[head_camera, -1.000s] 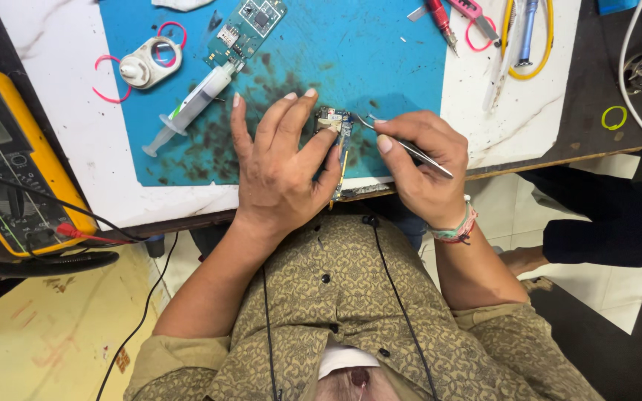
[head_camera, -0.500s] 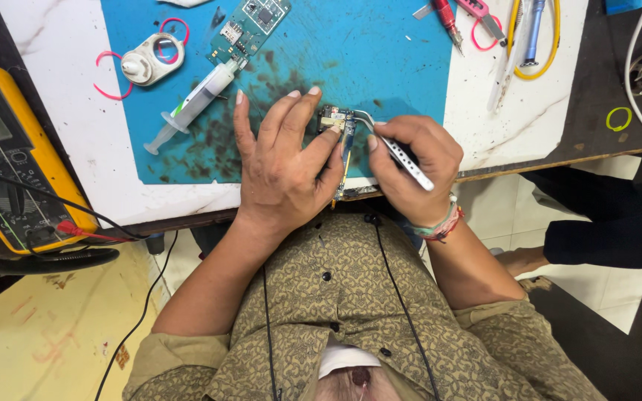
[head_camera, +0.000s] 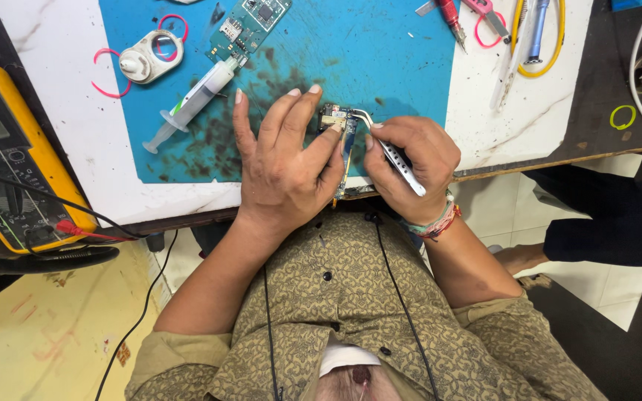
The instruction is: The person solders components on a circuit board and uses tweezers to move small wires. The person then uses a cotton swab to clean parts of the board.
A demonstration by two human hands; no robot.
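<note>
Fingers of the left hand [head_camera: 284, 167] lie spread and flat on the stained blue rubber work mat [head_camera: 380, 59], thumb pressed against the edge of the small narrow green circuit board [head_camera: 339, 141], apparently to pin it against sliding. Fingers of the right hand [head_camera: 410, 160] are pinched together around the curved-tip silver metal tweezers [head_camera: 388, 148], held pen-fashion so the bent tip meets the far end of the board; whether the tip grips a component cannot be told. The board lies at the near edge of the mat, between the two hands, partly hidden by the left thumb.

Beyond the left fingertips, a clear plastic syringe [head_camera: 191, 100] rests diagonally on the mat, within reach. Past it lies a second green circuit board [head_camera: 250, 22], and to its side a white round plastic reel with pink wire loops [head_camera: 146, 59].

At the left edge of the white marble-patterned table [head_camera: 53, 67] stands a yellow-cased digital multimeter [head_camera: 9, 163] with leads attached. At the far right are red-handled pliers [head_camera: 451, 15] and a blue-handled tool with a yellow cable [head_camera: 540, 33], set off the mat, seemingly to keep the working area free.
</note>
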